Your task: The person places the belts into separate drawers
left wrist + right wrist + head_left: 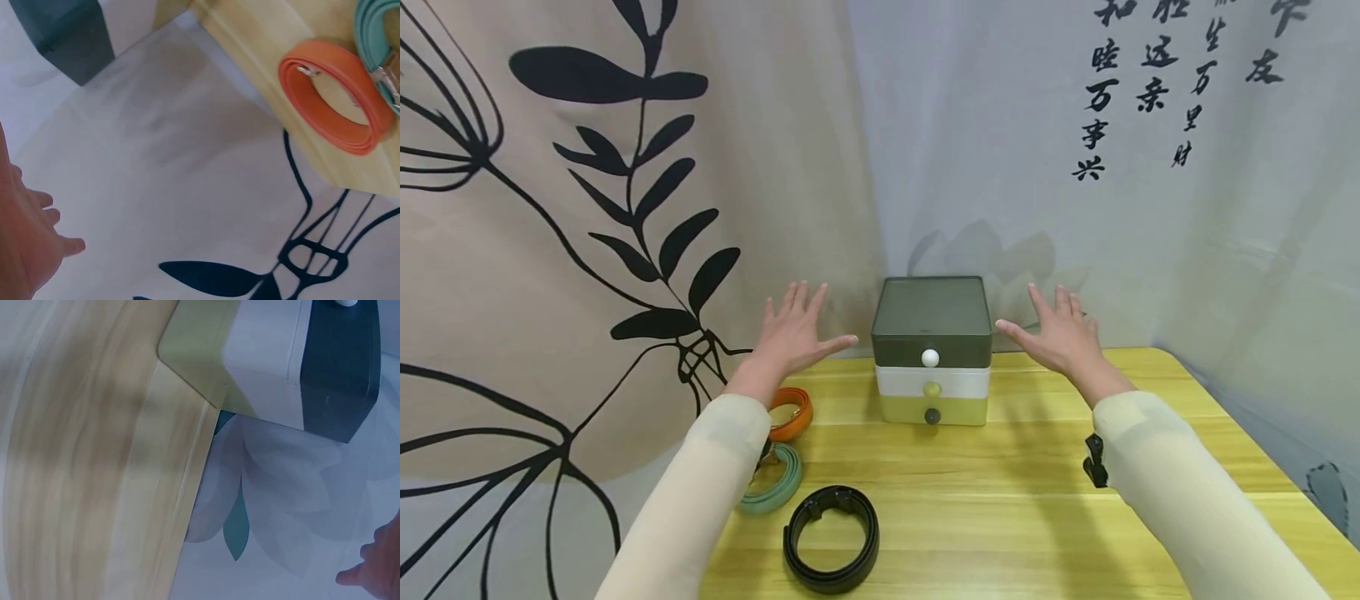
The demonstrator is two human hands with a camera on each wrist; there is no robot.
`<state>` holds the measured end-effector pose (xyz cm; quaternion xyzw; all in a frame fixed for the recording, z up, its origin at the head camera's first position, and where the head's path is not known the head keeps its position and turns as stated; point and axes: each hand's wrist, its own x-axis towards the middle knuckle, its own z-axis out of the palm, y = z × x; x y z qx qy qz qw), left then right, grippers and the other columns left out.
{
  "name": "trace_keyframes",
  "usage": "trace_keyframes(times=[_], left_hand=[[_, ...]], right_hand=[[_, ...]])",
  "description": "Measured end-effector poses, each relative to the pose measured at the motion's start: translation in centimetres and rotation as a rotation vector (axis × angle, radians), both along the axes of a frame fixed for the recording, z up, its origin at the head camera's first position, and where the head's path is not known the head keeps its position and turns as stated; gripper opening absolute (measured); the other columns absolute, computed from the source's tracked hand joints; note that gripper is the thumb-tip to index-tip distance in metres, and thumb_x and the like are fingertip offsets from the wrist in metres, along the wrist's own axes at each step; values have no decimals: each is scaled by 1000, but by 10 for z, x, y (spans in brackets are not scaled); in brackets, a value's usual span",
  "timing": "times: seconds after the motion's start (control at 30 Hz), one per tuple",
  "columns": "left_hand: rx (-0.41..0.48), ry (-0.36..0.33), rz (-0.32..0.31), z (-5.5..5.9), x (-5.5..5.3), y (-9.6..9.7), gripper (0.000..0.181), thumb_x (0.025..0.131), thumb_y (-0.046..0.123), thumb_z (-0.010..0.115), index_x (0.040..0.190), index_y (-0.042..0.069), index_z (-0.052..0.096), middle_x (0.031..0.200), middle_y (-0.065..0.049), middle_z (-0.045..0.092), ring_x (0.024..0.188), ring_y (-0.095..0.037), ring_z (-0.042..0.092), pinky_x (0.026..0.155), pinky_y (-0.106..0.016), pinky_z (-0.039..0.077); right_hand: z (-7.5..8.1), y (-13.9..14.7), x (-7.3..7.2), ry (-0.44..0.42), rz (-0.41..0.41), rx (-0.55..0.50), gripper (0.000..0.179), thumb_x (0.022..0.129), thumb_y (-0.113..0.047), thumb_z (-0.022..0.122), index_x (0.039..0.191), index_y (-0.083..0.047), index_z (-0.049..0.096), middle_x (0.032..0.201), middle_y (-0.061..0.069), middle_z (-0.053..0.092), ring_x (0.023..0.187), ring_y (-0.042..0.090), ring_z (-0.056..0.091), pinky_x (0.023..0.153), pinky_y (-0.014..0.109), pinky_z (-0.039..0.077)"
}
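One splayed left grip (789, 335), one splayed right grip (1063, 337), either side of the three-tier box (913, 348).

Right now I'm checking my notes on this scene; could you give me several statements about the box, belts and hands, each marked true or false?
1. The top knob on the three-tiered box is white. True.
2. The left hand is gripping something. False: it is spread and empty.
3. The right hand has its fingers spread. True.
4. The black belt lies nearer the viewer than the orange belt. True.
5. The green belt is stretched straight. False: it is coiled.
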<state>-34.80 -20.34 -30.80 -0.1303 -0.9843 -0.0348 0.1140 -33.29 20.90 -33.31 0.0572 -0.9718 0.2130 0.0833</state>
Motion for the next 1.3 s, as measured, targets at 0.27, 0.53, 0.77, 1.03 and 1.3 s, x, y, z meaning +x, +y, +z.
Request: trace_keyframes(times=[0.27,0.53,0.77,1.03,1.3], left_hand=[[50,-3,-8,13,3,23,112,80,87,41,161,19,4,164,-18,1,150,-36,0,115,-63,0],[175,-8,-15,17,5,39,112,79,88,43,161,21,5,165,-14,1,151,-33,1,117,-57,6],[332,-23,-20,22,11,52,108,80,84,48,160,27,4,165,-10,7,151,-31,5,116,-60,13],[533,-19,-46,24,17,72,103,82,78,55,160,29,11,164,-6,16,150,-29,14,114,-60,19],[760,0,-53,18,21,92,96,83,74,60,158,27,23,163,-6,22,148,-30,20,114,-58,22]], right_hand=[[8,-8,-2,-22,37,-35,101,90,-79,35,160,-18,-3,160,28,-12,145,51,-8,108,73,2],[11,-17,-6,-40,66,-60,99,92,-76,36,160,-14,0,160,28,-10,145,52,-3,109,72,10],[15,-23,-7,-70,94,-115,96,93,-74,36,160,-15,-1,160,28,-9,144,53,1,104,75,15],[16,-22,-11,-94,110,-183,94,96,-70,37,160,-12,0,160,30,-5,144,53,3,108,71,13],[12,-20,-16,-117,138,-306,92,98,-67,38,159,-9,1,162,24,5,147,47,5,113,65,11]])
